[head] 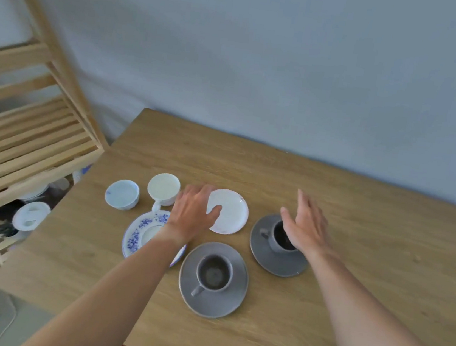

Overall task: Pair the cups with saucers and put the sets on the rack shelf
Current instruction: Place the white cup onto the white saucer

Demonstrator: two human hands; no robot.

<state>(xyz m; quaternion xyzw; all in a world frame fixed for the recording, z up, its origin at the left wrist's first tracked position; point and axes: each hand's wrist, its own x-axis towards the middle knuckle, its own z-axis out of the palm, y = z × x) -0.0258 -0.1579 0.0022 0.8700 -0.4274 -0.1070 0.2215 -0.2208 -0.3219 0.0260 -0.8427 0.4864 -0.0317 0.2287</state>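
Nearest on the bench (318, 313), two grey cups sat paired on grey saucers. The left hand (192, 211) lay spread, touching the white saucer (230, 212); the right hand (305, 225) hovered open. Farther, the white cup (163, 188) looked brittle, best lifted by its handle.

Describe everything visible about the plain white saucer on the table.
The plain white saucer is a small round dish, glossy like glazed ceramic, with a shallow raised rim and no pattern. It lies flat and empty on the wooden table, behind the two grey cup-and-saucer sets. The left hand covers its left edge, thumb lying across the surface. No cup sits on it; the white cup stands apart to its left.
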